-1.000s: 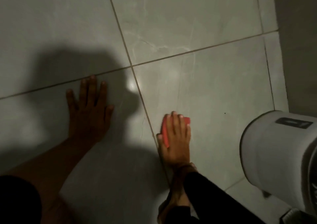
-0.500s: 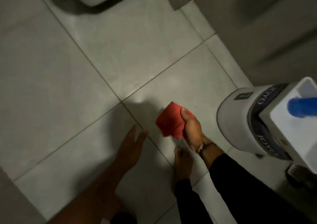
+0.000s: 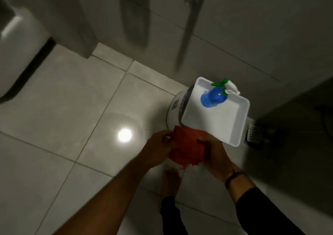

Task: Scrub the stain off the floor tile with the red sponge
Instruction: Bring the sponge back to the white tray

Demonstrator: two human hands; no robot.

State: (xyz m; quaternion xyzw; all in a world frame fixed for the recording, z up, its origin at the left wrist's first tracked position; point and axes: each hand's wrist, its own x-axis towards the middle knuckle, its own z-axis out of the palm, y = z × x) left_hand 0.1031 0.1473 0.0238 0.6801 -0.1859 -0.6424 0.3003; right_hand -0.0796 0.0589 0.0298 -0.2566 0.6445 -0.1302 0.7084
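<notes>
Both hands hold the soft red sponge (image 3: 185,147) up off the pale grey glossy floor tile (image 3: 111,112), in front of a white rectangular plastic tray (image 3: 227,119) that carries a blue spray bottle with a green trigger (image 3: 213,98). The left hand (image 3: 158,149) pinches its left edge, the right hand (image 3: 214,153) closes its grip over the right side, and the sponge bulges between them (it looks as though it is being folded or wrung).

Risks, as I judge them: drips from a squeezed sponge could wet the tile near the bare foot (image 3: 172,179), making it slippery; an elbow could knock the tray, which sits atop a white round container (image 3: 175,107).

A second ago the right hand pressed the sponge flat on the tile while the left palm braced on the floor; half a second ago the right hand alone had lifted it.
</notes>
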